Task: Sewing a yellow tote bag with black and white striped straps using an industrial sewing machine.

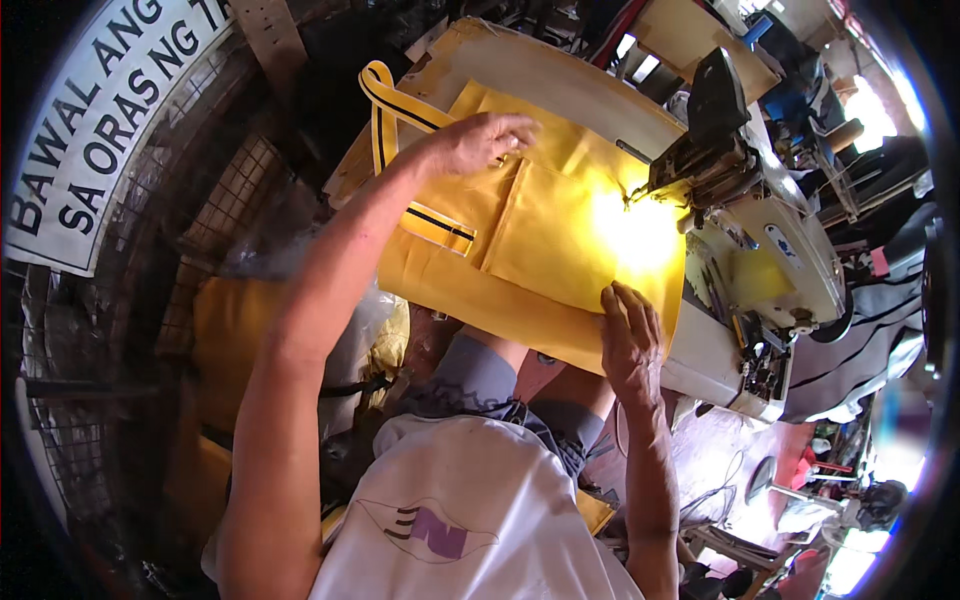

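Yellow fabric panels (430,280) lie on the sewing table under the machine's needle area, where a bright lamp glares and hides detail. A yellow strap with a dark central stripe (440,225) lies looped across their left side. My left hand (480,140) is over the upper part of the fabric beside the strap, fingers loosely bent and apart, with nothing visible in them. My right hand (630,340) rests on the lower right of the fabric, fingers stretched out near its edge. The pale sewing machine (765,265), with a dark head, stands just to the right.
The worn tabletop (690,370) shows around the fabric. A wire grid (250,175) and printed white sign (110,110) stand at left, with yellow material (230,320) and plastic below. My lap is under the table edge; clutter and stools fill the right side.
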Demonstrator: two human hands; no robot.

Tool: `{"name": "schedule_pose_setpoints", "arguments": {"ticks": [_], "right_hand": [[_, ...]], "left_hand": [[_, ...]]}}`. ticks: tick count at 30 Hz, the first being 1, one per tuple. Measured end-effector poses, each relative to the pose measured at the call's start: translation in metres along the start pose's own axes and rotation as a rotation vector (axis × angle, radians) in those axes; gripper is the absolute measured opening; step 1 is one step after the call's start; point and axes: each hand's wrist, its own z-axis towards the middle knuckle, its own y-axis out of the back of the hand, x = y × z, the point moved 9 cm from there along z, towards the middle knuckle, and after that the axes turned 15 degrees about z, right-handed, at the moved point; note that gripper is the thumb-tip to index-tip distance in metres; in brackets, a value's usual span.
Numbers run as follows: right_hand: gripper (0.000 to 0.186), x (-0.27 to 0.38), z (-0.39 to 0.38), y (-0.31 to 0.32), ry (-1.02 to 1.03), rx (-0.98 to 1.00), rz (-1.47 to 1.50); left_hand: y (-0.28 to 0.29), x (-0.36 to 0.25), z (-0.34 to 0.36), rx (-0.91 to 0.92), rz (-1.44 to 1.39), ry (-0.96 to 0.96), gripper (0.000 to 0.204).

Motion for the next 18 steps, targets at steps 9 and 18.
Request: {"name": "schedule_pose_setpoints", "arguments": {"ticks": [9,18], "right_hand": [[0.044,-0.005,-0.008,-0.001,-0.031,-0.047,0.057],[0.045,-0.014,-0.012,0.003,-0.039,-0.083,0.160]], "left_hand": [[0.033,-0.105,-0.018,-0.546,0.305,-0.323,0.030],[-0.124,-0.152,-0.023,-0.187,0.669,-0.471,0.042]]}}
